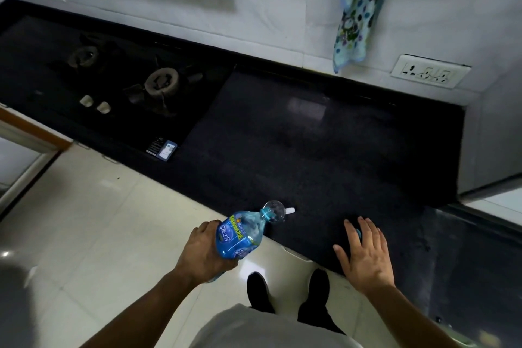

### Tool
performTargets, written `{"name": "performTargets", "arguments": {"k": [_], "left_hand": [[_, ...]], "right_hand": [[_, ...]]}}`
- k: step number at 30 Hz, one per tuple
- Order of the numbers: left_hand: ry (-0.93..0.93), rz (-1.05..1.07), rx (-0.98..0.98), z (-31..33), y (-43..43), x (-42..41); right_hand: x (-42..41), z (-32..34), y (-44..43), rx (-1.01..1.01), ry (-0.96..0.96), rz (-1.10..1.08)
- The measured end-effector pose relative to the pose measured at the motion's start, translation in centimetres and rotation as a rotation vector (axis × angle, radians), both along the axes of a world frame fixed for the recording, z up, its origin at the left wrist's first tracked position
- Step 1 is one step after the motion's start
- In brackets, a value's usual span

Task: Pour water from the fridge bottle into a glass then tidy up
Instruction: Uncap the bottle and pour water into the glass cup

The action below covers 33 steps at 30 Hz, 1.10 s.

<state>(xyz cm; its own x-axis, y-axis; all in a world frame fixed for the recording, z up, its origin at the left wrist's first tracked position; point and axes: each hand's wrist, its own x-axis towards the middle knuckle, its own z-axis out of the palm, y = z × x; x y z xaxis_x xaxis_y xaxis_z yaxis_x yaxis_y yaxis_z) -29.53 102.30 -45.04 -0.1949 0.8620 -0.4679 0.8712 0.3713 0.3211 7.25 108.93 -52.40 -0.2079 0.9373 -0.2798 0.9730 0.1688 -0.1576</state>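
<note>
My left hand (204, 248) grips a blue plastic water bottle (240, 234) with a printed label. The bottle is tilted, its neck pointing up and right to the rim of a small clear glass (273, 211). The glass stands on the black counter (324, 155) close to its front edge. I cannot tell whether water is flowing. My right hand (365, 254) lies flat on the counter to the right of the glass, fingers spread. A small blue thing (358, 232), possibly the bottle cap, peeks out from under its fingers.
A gas hob (118, 76) with two burners and white knobs takes up the counter's left part. A patterned cloth (358, 8) hangs on the tiled wall, with a socket plate (430, 71) to its right. My feet stand on pale floor tiles (99, 234).
</note>
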Motion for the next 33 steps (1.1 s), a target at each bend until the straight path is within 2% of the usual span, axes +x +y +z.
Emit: {"name": "performTargets", "arguments": {"k": [14, 19, 21, 26, 29, 31, 33], "left_hand": [[-0.072, 0.051, 0.013, 1.0, 0.3, 0.8], [-0.103, 0.056, 0.041, 1.6, 0.6, 1.7], [-0.13, 0.089, 0.056, 1.6, 0.5, 1.7], [-0.206, 0.142, 0.136, 2.1, 0.5, 2.1], [-0.276, 0.177, 0.205, 3.4, 0.9, 2.8], [-0.308, 0.173, 0.233, 4.6, 1.2, 3.4], [-0.32, 0.151, 0.261, 5.8, 1.6, 4.0]], "right_hand": [[0.2, -0.2, 0.2, 0.085, 0.034, 0.004], [-0.5, 0.0, 1.6, 0.099, 0.043, -0.072], [-1.2, 0.5, 2.2, 0.042, 0.156, -0.104], [-5.1, 6.0, 4.3, -0.185, 0.732, -0.349], [-8.7, 11.0, 5.1, -0.289, 1.028, -0.345], [-10.6, 13.6, 5.5, -0.269, 1.115, -0.269], [-11.6, 15.7, 5.9, -0.258, 1.124, -0.186]]}}
